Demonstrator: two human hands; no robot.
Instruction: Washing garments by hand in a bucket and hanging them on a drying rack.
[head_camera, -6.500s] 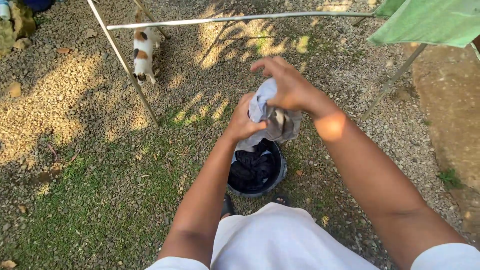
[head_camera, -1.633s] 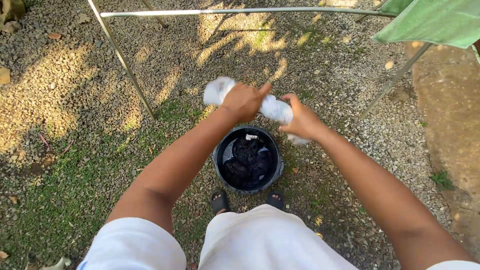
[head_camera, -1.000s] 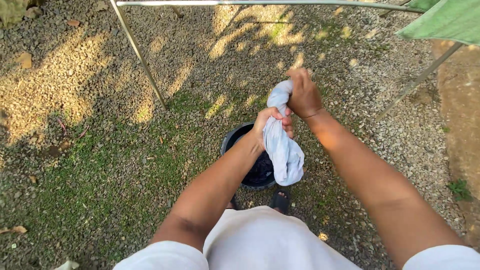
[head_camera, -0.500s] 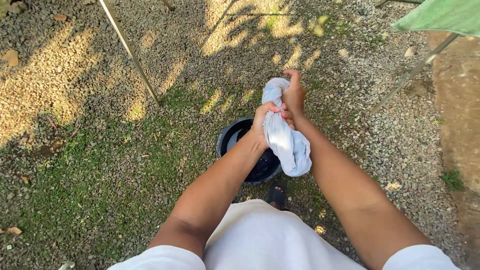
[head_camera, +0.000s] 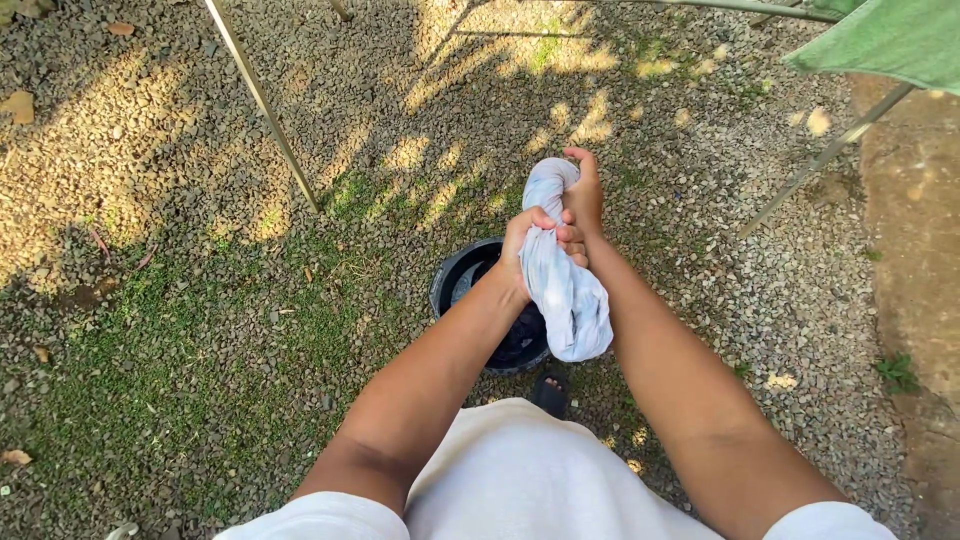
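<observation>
Rack pole (head_camera: 262, 105) at left, over gravel and grass. Left hand (head_camera: 522, 245) clenched around middle of twisted white cloth (head_camera: 560, 275). Right hand (head_camera: 583, 200) clenched on upper end. Cloth above black bucket (head_camera: 465, 280), no longer stretched sideways; now upright, bunched, tighter wring. Green sheet (head_camera: 885, 40) far right.

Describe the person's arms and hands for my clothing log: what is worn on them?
Both arms are bare from the short white sleeves down. The left hand and right hand wear no gloves, and no watch, bracelet or ring shows on wrists or fingers. The right sleeve edge is white too.
</observation>
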